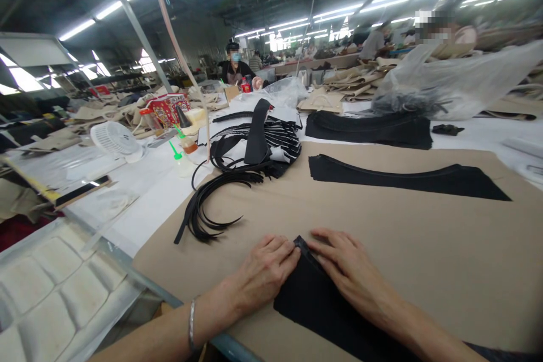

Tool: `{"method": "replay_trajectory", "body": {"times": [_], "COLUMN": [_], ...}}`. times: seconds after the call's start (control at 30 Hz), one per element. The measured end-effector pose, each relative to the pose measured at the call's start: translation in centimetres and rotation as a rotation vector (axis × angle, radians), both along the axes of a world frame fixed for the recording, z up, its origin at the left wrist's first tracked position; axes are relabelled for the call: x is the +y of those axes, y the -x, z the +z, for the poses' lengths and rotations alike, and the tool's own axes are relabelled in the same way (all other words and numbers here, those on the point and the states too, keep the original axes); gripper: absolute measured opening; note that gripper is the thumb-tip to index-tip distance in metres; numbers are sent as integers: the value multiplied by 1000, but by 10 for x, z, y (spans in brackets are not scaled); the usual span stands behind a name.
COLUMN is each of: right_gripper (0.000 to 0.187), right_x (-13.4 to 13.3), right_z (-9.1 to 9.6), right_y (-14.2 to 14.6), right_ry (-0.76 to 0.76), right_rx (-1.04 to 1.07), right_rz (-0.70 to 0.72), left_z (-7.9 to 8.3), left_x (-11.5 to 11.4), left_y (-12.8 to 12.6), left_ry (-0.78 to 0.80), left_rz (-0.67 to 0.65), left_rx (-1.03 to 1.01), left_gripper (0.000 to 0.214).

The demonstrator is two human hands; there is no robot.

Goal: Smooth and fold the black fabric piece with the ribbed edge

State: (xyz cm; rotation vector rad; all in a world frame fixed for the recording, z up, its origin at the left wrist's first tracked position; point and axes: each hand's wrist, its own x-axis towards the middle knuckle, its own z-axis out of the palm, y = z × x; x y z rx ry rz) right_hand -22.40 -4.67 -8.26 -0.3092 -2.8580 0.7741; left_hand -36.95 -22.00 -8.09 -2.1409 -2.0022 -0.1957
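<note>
A black fabric piece (316, 302) lies on the brown paper sheet (382, 237) close to the near table edge. My left hand (265, 271) rests flat on the piece's left edge, fingers stretched toward its top corner. My right hand (345, 268) lies flat on the piece's right side, fingers extended and pointing left to the same corner. Both hands press on the cloth; neither grips it.
Thin black strips (212, 203) curl left of centre, beside a striped black pile (263, 141). A long black cut piece (407, 178) and a black stack (369, 127) lie farther back. Green-capped glue bottles (182, 155), a small white fan (116, 140), plastic bags (458, 79). People work at far tables.
</note>
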Motion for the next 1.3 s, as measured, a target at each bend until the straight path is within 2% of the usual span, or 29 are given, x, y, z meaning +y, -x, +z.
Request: {"method": "replay_trajectory", "body": {"times": [0.1, 0.2, 0.33, 0.4, 0.57, 0.77, 1.1, 1.3], "right_gripper": [38, 39, 36, 32, 33, 44, 45, 44], "right_x": [0, -1, -6, -9, -17, -22, -20, -22], "right_z": [-2, -1, 0, 2, 4, -7, -12, -21], "right_y": [-3, -3, -3, -2, -1, -4, -4, -6], "right_ry": [16, 38, 35, 28, -22, -123, -133, -264], "right_rx": [-42, -74, -59, -41, 3, 54, 49, 104], "right_rz": [30, 19, -23, -53, -93, -72, -30, 21], "left_z": [-2, -1, 8, 16, 28, 23, 27, 28], "left_x": [-1, 0, 10, 19, 43, 53, 57, 59], "left_y": [0, -1, 0, 3, 20, 32, 41, 48], "left_ry": [5, -30, -139, -117, 77, 128, 181, 224], "left_rz": [8, 50, 192, 202, 49, -54, -116, -155], "left_rx": [-23, -162, -450, -476, -318, -300, -349, -399], "left_gripper": [32, 30, 16, 14, 35, 21, 19, 15]}}
